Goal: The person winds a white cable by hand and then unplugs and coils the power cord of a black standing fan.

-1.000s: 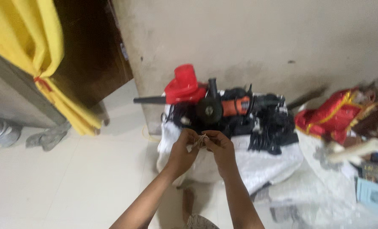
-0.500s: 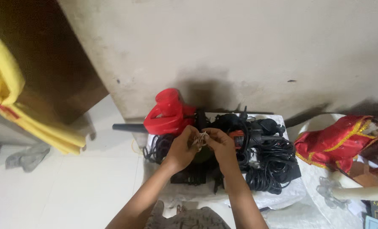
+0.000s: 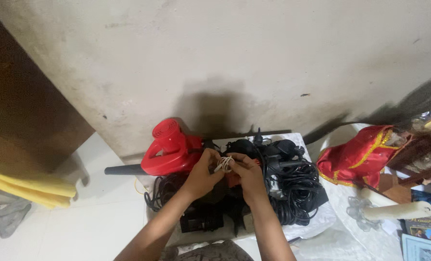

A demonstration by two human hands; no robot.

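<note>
My left hand [image 3: 202, 172] and my right hand [image 3: 247, 173] meet over a pile of power tools, both pinching a small coil of pale string [image 3: 225, 164] held between the fingertips. Just left of the hands lies a red electric blower [image 3: 168, 150] with a black nozzle pointing left. Under and right of the hands sit black tools and coiled black cables [image 3: 297, 193] on a white sack [image 3: 321, 218]. An orange tool body shows partly below my right hand.
A stained beige wall [image 3: 225, 63] rises right behind the pile. Red and gold cloth [image 3: 358, 157] lies at right, with a white candle in a glass holder [image 3: 399, 210] and books in the lower right corner. A dark wooden door [image 3: 22, 116] and yellow fabric [image 3: 27, 183] stand at left.
The view has moved closer and dipped toward the pile, so the tools now sit lower and left. Both hands stay together on the string, working it between the fingers.
</note>
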